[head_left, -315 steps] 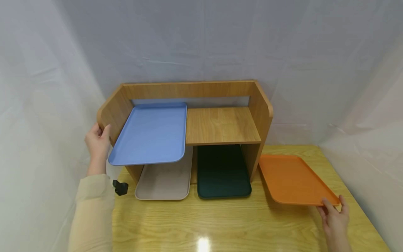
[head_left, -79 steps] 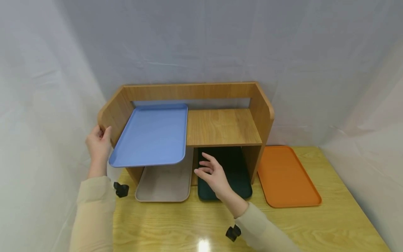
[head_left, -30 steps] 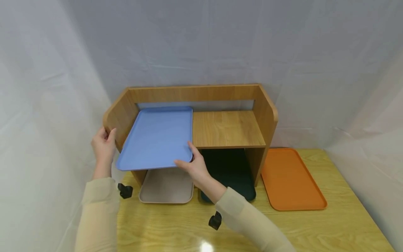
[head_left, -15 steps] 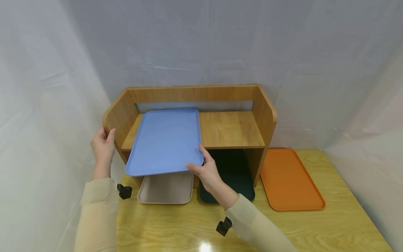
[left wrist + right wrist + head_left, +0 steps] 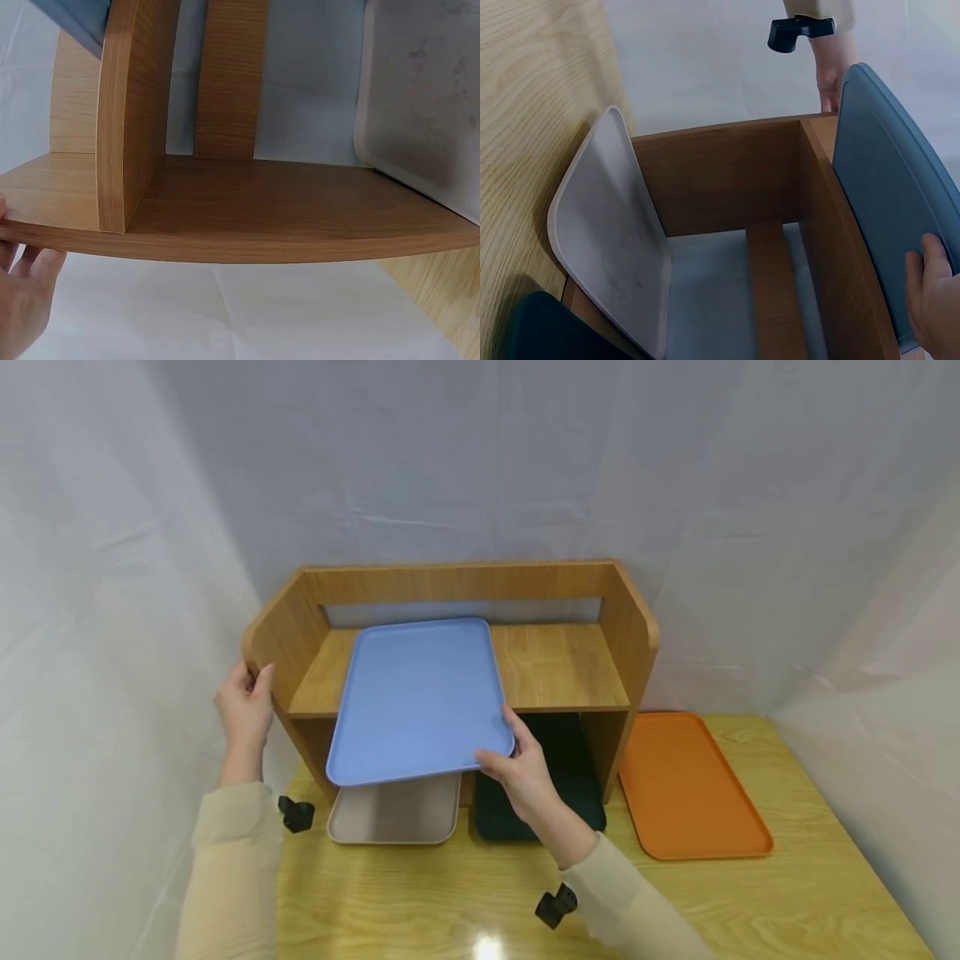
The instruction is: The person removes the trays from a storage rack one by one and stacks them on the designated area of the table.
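Note:
My right hand (image 5: 525, 777) pinches the front right corner of a blue tray (image 5: 420, 702), thumb on top and fingers beneath. The tray lies partly on the upper board of a wooden shelf (image 5: 562, 668), its front end jutting out past the board's edge. Wood shows on both sides of it. My left hand (image 5: 246, 706) grips the front edge of the shelf's left side panel; in the left wrist view the fingers (image 5: 45, 262) wrap the edge of that panel. The right wrist view shows the tray's underside (image 5: 889, 187), with right-hand fingers against it.
A beige tray (image 5: 397, 814) lies in the lower left compartment, partly hidden under the blue one. The lower right compartment holds a dark green tray (image 5: 498, 814). An orange tray (image 5: 690, 785) lies on the wooden table (image 5: 412, 902), right of the shelf. White sheeting (image 5: 480, 460) hangs behind.
The right hand set down the orange tray beside the shelf, then reached over and took the blue tray's corner. The blue tray has slid right and forward. The left hand has kept its grip.

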The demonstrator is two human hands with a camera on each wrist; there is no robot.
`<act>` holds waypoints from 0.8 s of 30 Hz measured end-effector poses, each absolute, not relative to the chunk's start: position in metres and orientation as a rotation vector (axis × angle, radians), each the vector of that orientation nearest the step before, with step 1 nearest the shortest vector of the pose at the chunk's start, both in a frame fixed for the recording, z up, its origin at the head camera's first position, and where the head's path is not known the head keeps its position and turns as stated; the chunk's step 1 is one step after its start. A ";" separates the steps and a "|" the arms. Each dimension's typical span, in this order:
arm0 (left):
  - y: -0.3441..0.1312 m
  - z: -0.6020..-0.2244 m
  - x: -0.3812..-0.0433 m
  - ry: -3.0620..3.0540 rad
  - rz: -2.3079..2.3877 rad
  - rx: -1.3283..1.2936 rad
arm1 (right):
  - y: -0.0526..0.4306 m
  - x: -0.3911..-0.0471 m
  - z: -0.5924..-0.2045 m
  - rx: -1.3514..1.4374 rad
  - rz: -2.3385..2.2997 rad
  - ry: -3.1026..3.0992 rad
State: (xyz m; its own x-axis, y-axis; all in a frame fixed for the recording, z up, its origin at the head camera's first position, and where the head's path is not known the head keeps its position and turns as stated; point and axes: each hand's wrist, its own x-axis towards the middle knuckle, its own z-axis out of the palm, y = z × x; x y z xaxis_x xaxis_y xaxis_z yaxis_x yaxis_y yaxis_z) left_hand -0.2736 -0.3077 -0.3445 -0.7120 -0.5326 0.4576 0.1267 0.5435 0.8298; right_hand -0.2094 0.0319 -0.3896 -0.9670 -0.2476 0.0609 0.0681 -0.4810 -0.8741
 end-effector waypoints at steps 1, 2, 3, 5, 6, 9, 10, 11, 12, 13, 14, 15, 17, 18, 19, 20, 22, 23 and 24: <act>-0.308 -0.344 -0.274 -2.072 -1.192 0.329 | 0.033 -0.209 -0.390 -0.261 -2.544 1.493; -0.308 -0.344 -0.274 -2.074 -1.195 0.332 | 0.033 -0.209 -0.390 -0.254 -2.548 1.494; -0.308 -0.344 -0.274 -2.076 -1.196 0.334 | 0.034 -0.209 -0.390 -0.251 -2.553 1.493; -0.309 -0.345 -0.273 -2.080 -1.197 0.339 | 0.035 -0.209 -0.391 -0.249 -2.566 1.490; -0.309 -0.345 -0.273 -2.080 -1.199 0.339 | 0.035 -0.209 -0.391 -0.249 -2.576 1.487; -0.309 -0.345 -0.273 -2.078 -1.207 0.337 | 0.036 -0.208 -0.392 -0.258 -2.612 1.477; -0.310 -0.345 -0.273 -2.077 -1.210 0.336 | 0.036 -0.208 -0.392 -0.256 -2.627 1.469; -0.310 -0.345 -0.273 -2.077 -1.210 0.336 | 0.036 -0.208 -0.392 -0.256 -2.641 1.464; -0.310 -0.345 -0.273 -2.076 -1.209 0.336 | 0.037 -0.208 -0.393 -0.253 -2.655 1.457; -0.310 -0.345 -0.273 -2.075 -1.203 0.336 | 0.037 -0.207 -0.393 -0.252 -2.669 1.450; -0.310 -0.345 -0.273 -2.076 -1.198 0.339 | 0.037 -0.207 -0.393 -0.250 -2.680 1.444; -0.310 -0.345 -0.273 -2.076 -1.190 0.340 | 0.037 -0.207 -0.393 -0.247 -2.690 1.439; -0.310 -0.346 -0.274 -2.074 -1.181 0.341 | 0.037 -0.206 -0.394 -0.239 -2.706 1.426; -0.310 -0.346 -0.274 -2.071 -1.180 0.339 | 0.037 -0.206 -0.394 -0.238 -2.712 1.422; -0.310 -0.346 -0.274 -2.069 -1.180 0.338 | 0.037 -0.205 -0.394 -0.235 -2.719 1.416; -0.311 -0.346 -0.274 -2.069 -1.182 0.338 | 0.037 -0.205 -0.394 -0.232 -2.728 1.411; -0.311 -0.346 -0.274 -2.068 -1.187 0.336 | 0.036 -0.204 -0.395 -0.221 -2.752 1.402; -0.311 -0.346 -0.274 -2.066 -1.191 0.334 | 0.035 -0.203 -0.395 -0.215 -2.768 1.396; -0.312 -0.346 -0.274 -2.066 -1.194 0.333 | 0.035 -0.203 -0.395 -0.208 -2.785 1.390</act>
State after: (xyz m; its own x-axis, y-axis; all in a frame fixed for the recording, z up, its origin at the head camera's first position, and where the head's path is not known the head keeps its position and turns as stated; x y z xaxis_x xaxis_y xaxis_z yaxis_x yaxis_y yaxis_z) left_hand -0.2737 -0.3116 -0.3465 -0.7104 -0.5381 0.4537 0.1243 0.5386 0.8334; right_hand -0.2026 0.0345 -0.3953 -0.9909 -0.0792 0.1092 -0.0397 -0.6028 -0.7969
